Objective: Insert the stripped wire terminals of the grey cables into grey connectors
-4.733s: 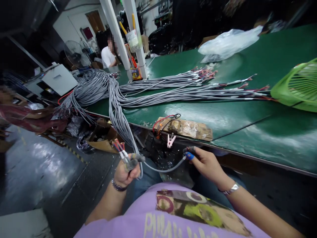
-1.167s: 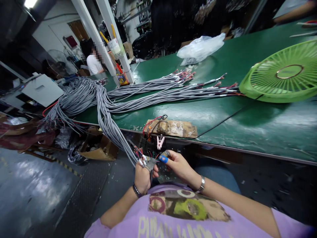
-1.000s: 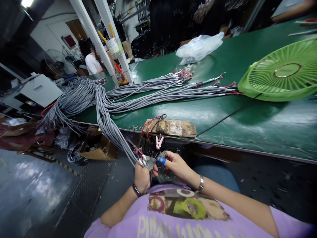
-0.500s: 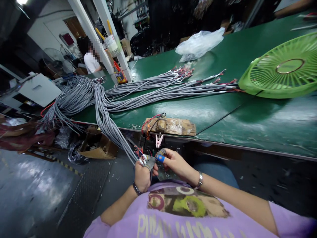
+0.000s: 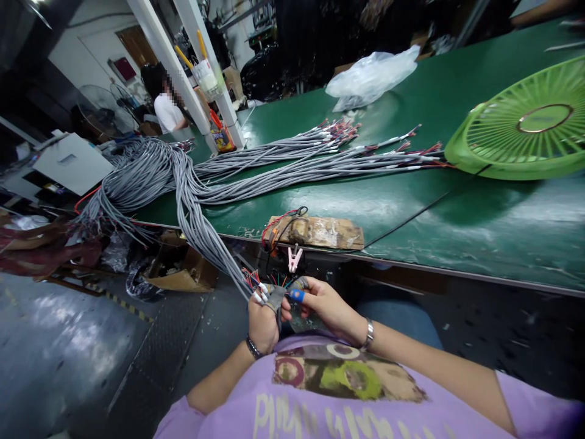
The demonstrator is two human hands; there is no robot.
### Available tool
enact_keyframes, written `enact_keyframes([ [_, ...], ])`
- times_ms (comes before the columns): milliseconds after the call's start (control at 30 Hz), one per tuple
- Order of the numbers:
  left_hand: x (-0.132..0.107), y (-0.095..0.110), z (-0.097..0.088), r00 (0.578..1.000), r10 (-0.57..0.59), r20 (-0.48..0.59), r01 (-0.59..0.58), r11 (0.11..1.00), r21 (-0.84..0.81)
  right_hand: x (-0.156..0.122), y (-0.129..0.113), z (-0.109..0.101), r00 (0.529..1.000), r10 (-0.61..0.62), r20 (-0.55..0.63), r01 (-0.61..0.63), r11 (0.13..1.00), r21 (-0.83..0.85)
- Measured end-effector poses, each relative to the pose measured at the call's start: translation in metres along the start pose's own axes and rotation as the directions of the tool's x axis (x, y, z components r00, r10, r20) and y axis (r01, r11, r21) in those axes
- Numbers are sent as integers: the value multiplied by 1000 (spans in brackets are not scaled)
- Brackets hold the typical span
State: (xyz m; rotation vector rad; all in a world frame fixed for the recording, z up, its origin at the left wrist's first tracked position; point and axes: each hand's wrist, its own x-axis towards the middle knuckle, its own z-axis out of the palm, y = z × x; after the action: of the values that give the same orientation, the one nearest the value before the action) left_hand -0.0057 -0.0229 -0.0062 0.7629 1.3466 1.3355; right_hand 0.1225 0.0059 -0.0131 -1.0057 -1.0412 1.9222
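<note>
My left hand is closed around the ends of several grey cables, which hang over the bench edge from a large bundle. White sleeves and thin coloured wires stick out above its fist. Tape covers the thumb of this hand. Close beside it, my right hand pinches thumb and forefinger together at the wire ends; grey and blue tape wraps those fingertips. What exactly sits in the pinch is too small to make out. Just above both hands, a pink clip is fixed at the bench edge.
On the green bench lie a wooden block with red and black leads, more grey cables, a green fan and a clear plastic bag. A cardboard box stands below at left. One person sits at the far left.
Both hands stay together at the wire ends with only slight finger shifts. The coloured wires above my left fist lean a little further left. The camera view has shifted slightly.
</note>
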Motion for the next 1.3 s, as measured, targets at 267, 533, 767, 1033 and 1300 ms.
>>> enact_keyframes([
  [267, 1, -1, -2, 999, 25, 30, -25, 1000, 4, 0, -7, -1, 999, -43, 20, 45, 995, -89],
  [533, -2, -1, -1, 999, 15, 34, -17, 999, 49, 4, -8, 1, 997, -61, -57, 57, 996, -62],
  [767, -2, 0, -1, 999, 5, 36, -7, 998, 59, 6, -6, 2, 998, -39, -42, 36, 998, -56],
  [1033, -1, -2, -2, 1000, 14, 1, -14, 999, 50, 7, -3, 5, 999, -18, -44, 19, 1000, 7],
  [1300, 1, -4, -3, 1000, 18, -20, -18, 1000, 0, 4, -1, 6, 999, 19, -29, -17, 998, 65],
])
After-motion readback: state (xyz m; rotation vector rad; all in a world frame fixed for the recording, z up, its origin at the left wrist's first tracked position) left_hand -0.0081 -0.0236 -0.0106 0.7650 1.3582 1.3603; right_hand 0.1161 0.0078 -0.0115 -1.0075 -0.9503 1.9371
